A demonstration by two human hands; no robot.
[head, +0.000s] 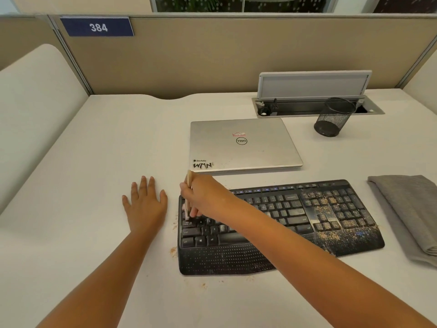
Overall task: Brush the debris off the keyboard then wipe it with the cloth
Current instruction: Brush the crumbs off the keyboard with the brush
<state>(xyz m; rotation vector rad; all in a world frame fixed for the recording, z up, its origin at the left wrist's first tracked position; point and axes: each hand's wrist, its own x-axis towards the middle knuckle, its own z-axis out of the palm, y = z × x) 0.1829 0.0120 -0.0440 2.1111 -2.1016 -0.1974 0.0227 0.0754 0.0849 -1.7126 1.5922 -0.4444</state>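
— Head view: what is the right hand [205, 197] doing?
— Its fingers grip a brush [188, 195], bristles on the left keys of the keyboard [279, 223]; debris [331, 209] covers its right end.
— And the left hand [145, 204]?
— Flat on the worktop [94, 162], fingers spread, holding nothing. The cloth [406, 209] lies folded right of the keyboard.

An office cubicle is shown: beige fabric partition panels [212, 55] with a blue "384" number plate [98, 27] beyond the left hand [145, 204].
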